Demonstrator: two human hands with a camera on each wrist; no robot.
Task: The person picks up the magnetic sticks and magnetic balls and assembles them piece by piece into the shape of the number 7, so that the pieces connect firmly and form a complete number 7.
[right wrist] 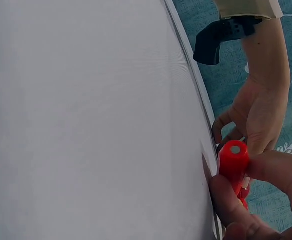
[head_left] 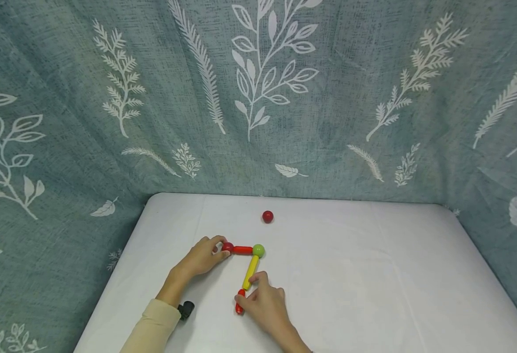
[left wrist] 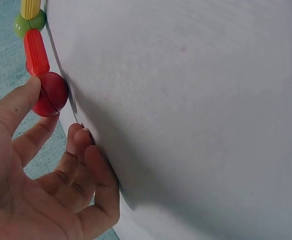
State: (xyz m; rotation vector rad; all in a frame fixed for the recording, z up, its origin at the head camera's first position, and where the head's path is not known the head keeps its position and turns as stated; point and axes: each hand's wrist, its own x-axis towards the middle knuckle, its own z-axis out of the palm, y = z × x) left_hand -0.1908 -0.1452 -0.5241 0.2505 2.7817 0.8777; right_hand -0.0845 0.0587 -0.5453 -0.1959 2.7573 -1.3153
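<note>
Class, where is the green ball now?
In the head view, the green ball sits on the left half of the table, between the upper red rod and the yellow rod.

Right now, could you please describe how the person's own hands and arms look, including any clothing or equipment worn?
No glove or ring shows on the left hand or the right hand. The left arm wears a plain, pale beige sleeve, with a black, bent device by its cuff. No sleeve shows on the right.

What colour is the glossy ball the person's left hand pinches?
Dark red; the glossy ball in the left hand shows best in the left wrist view.
</note>
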